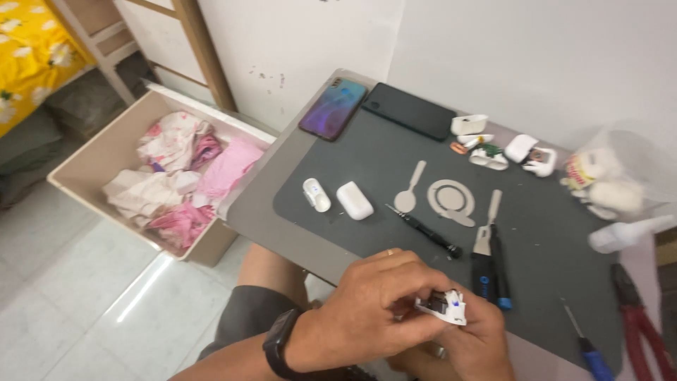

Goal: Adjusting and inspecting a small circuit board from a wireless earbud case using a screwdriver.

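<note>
Left hand (370, 310), wrist w/ black band, comes in from lower left, knuckles up, fingers curled and pinched round a small white part (443, 306) w/ dark innards and a blue dot; the part sits at the bottom edge of the grey mat (352, 166), over the person's lap. Can't tell what the part is exactly, fingers cover most of it. Right hand (476, 346) sits under and behind it, partly cut off by the frame bottom, fingers closed on the same part from below. Going left to right otherwise: open beige drawer (84, 159) w/ pink and white cloths, half out of frame top left; two phones (333, 107) face down at the mat's far edge; a white earbud case (354, 200) w/ a smaller white pod beside it; flat beige pry tools around a ring; black screwdriver (427, 231) lying diagonal; opened white case bits near the wall, too small to make out. Clear bag at far right is blurred. Red-handled pliers (645, 321) and a blue-handled driver cut off at lower right.
</note>
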